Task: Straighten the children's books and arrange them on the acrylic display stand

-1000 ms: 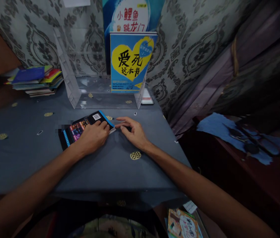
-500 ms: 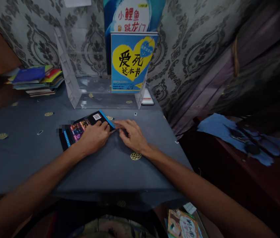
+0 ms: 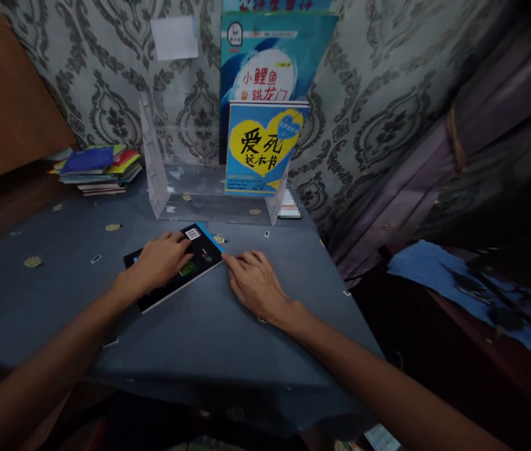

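A thin black book with a blue edge lies back cover up on the grey tablecloth. My left hand rests flat on top of it, fingers spread. Just right of the book, my right hand lies palm down on the cloth, its fingertips touching the book's right corner. Neither hand grips anything.
A clear acrylic stand at the back holds an upright blue and yellow book, with a taller blue book behind it against the patterned wall. A stack of books sits far left. A dark curtain and blue cloth lie right.
The view has shifted down and back. My left hand has slid further onto the book's cover, and my right hand has flattened beside the book's corner.
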`<state>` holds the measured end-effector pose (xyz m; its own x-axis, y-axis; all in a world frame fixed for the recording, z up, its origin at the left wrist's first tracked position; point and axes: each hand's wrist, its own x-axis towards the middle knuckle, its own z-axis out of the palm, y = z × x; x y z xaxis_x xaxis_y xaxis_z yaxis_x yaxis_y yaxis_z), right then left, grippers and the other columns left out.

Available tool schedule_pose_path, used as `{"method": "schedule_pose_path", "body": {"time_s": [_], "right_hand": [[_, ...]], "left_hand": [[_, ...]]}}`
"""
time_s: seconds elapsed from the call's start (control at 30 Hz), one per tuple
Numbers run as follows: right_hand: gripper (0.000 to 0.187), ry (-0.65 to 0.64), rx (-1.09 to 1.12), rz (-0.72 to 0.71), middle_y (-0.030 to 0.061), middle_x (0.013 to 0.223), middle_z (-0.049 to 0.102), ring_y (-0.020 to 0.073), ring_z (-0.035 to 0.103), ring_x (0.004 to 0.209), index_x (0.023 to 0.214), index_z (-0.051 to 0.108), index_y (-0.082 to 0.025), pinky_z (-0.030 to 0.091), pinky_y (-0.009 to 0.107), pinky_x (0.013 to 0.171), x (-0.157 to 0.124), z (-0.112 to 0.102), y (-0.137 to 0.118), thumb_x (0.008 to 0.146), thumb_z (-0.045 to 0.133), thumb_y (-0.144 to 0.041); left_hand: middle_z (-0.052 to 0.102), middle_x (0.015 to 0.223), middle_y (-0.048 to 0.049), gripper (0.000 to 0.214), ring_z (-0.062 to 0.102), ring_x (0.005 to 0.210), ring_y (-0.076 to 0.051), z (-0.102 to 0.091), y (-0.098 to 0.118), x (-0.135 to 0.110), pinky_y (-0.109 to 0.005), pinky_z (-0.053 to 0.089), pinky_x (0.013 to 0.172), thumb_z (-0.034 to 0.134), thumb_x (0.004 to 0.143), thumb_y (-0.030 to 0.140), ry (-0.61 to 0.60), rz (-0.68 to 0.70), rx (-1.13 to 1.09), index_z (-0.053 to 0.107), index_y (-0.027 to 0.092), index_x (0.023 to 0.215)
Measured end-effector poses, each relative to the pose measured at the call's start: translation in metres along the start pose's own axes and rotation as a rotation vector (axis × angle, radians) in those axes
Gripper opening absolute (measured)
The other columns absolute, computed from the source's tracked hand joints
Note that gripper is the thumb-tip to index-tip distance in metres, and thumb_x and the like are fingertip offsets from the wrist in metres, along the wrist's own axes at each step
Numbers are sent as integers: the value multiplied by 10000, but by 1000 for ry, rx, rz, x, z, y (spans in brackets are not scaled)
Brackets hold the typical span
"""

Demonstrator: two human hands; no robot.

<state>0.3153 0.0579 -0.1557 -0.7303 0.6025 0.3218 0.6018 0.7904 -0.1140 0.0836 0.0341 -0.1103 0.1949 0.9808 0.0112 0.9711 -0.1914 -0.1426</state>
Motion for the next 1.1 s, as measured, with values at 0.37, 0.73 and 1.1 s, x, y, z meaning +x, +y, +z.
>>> {"method": "schedule_pose_path", "body": {"time_s": [0.37, 0.73, 1.1], "right_hand": [[364, -46, 11, 59, 162, 1230, 689, 297, 578, 1166, 1342, 551, -155, 403, 476, 997, 45, 2, 20, 1014, 444, -275], [410, -27, 80, 114, 160, 1372, 627, 303, 523, 1308, 1355, 543, -145, 378, 499, 1054, 70, 23, 40, 1013, 492, -363], [425, -52, 101, 161, 112, 1459, 566, 278, 478, 1375, 1373, 548, -179, 341, 485, 1114, 77, 28, 49, 1016, 484, -402]], "left_hand": [[649, 1131, -147, 396, 667, 995, -304, 1, -10, -17, -332, 517, 680, 396, 1027, 430, 4, -193, 81, 668, 171, 1152], [642, 1103, -188, 466, 660, 986, -331, 7, 4, -2, -351, 517, 685, 355, 1040, 422, 40, -189, 119, 692, 102, 1070], [698, 1070, -151, 348, 669, 991, -326, -2, 16, -12, -435, 519, 816, 458, 1026, 369, 68, 83, 144, 694, 126, 1103]]}}
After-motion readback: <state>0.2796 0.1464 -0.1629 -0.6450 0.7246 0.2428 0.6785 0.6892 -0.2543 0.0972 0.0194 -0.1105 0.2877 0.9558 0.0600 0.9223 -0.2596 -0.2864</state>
